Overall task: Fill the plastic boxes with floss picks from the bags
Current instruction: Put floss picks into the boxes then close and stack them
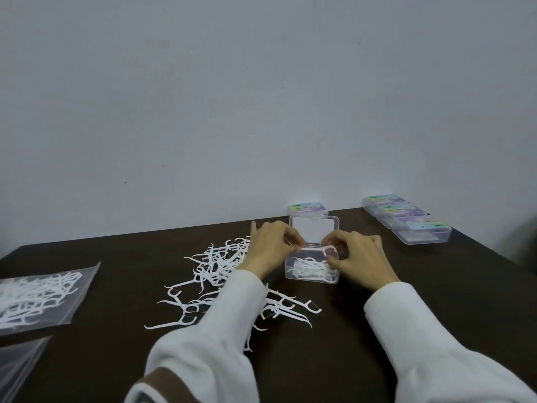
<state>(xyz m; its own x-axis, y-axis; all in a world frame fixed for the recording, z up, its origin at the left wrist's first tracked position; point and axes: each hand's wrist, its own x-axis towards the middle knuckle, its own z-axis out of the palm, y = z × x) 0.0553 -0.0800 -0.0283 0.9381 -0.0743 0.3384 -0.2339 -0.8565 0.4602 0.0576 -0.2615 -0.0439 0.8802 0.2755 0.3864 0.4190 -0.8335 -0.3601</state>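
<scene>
A small bundle of white plastic floss picks (pixel 315 247) lies crosswise between the two hands, its long axis running left to right, the forked floss heads at the right end by the right hand. It hangs just above the open clear plastic box (pixel 312 270), whose hinged lid (pixel 314 229) stands up behind it; more white picks already lie inside the box along the same left-right line. The left hand (pixel 268 247) pinches the bundle's left end with curled fingertips, and the right hand (pixel 356 253) pinches the right end the same way, the box sitting directly between and below them.

All this rests on a dark brown table (pixel 377 330) against a plain pale wall (pixel 261 97). A loose heap of white floss picks (pixel 220 263) sprawls left of the box (partly under the left sleeve), a clear bag of picks (pixel 37 298) lies at the far left, and a row of closed labelled boxes (pixel 406 218) sits at the right rear.
</scene>
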